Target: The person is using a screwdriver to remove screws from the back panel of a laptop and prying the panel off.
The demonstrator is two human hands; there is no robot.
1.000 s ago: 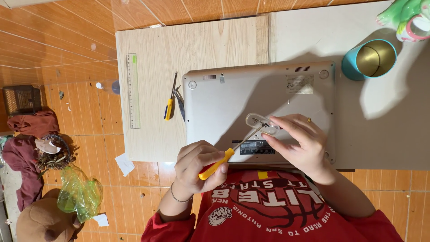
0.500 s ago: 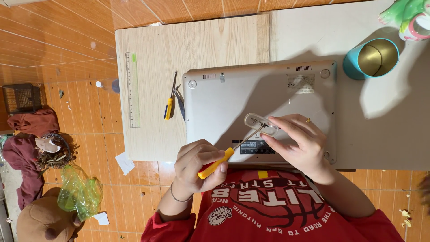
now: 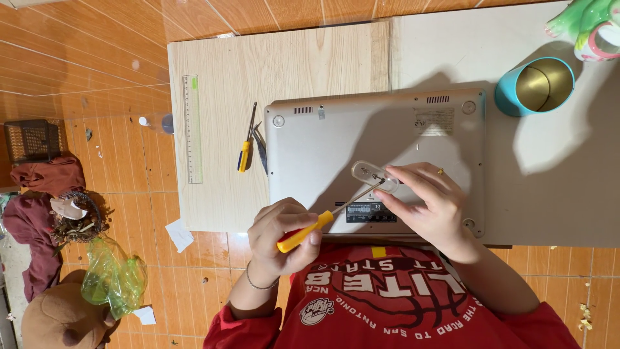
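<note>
Two labels are seen on the underside of the silver laptop that lies face down on the counter. A pale, rectangular sticker is placed near the far right corner of the shell, just below a small vent slot; its print is too fine to be made out. A dark, rectangular label is set near the near edge of the shell, between the two hands, and is partly covered by the fingers of the right hand. On the floor at the left, a crumpled green transparent bag is seen. No screen or sign is shown.
</note>
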